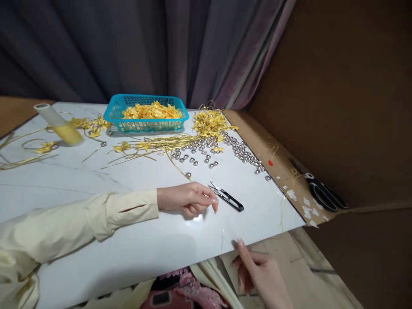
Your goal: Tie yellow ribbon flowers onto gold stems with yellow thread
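Note:
My left hand (193, 200) is over the white tabletop with its thumb and forefinger pinched together and its other fingers curled. Whatever lies in that pinch is too small to make out. Just beyond its fingertips are small black thread snips (229, 198), blades pointing left. A thin needle-like sliver (222, 239) shows between my two hands, and I cannot tell whether it lies on the table or hangs. Down at the near edge, my right hand (260, 272) has its thumb stretched out apart from loosely bent fingers. Nothing shows in it.
Yellow ribbon pieces fill a blue basket (146, 124) at the back. Gold stems with a yellow flower bunch (210, 122) lie beside scattered silver beads (244, 152). A yellow thread cone (66, 128) leans at left. Black scissors (325, 193) rest on cardboard at right.

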`<state>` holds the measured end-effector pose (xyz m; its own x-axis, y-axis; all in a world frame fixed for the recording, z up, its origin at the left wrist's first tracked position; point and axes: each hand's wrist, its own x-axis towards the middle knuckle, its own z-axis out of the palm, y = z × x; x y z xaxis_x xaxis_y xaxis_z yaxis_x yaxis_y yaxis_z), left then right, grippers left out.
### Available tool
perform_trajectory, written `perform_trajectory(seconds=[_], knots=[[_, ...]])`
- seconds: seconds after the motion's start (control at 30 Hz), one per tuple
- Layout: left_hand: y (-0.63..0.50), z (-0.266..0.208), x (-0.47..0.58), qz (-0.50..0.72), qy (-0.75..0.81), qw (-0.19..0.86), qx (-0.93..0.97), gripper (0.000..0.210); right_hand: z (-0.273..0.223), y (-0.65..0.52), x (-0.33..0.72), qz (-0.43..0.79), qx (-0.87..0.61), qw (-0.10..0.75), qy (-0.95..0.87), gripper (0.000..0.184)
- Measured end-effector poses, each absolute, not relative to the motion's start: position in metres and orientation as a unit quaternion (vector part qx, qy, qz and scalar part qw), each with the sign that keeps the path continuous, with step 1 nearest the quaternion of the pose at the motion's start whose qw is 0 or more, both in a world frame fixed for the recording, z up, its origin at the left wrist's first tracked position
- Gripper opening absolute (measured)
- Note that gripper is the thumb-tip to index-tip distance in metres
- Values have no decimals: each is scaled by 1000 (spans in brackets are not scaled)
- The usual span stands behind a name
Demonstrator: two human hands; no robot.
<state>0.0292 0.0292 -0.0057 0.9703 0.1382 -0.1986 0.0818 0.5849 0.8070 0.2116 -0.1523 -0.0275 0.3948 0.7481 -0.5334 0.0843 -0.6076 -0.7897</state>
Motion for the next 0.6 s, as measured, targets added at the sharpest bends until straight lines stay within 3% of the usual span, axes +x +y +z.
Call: perform_trajectory(seconds=[0.17,0.47,0.6], knots=[[29,-5,29,13,119,880,459,22,-40,-154,195,601,-660,408,-190,71],[28,-1,30,9,133,872,471,27,-40,-139,179,580,-679,404,-197,65],[29,-1,30,7,135,869,476,28,-37,-140,185,626,-629,417,-199,60]])
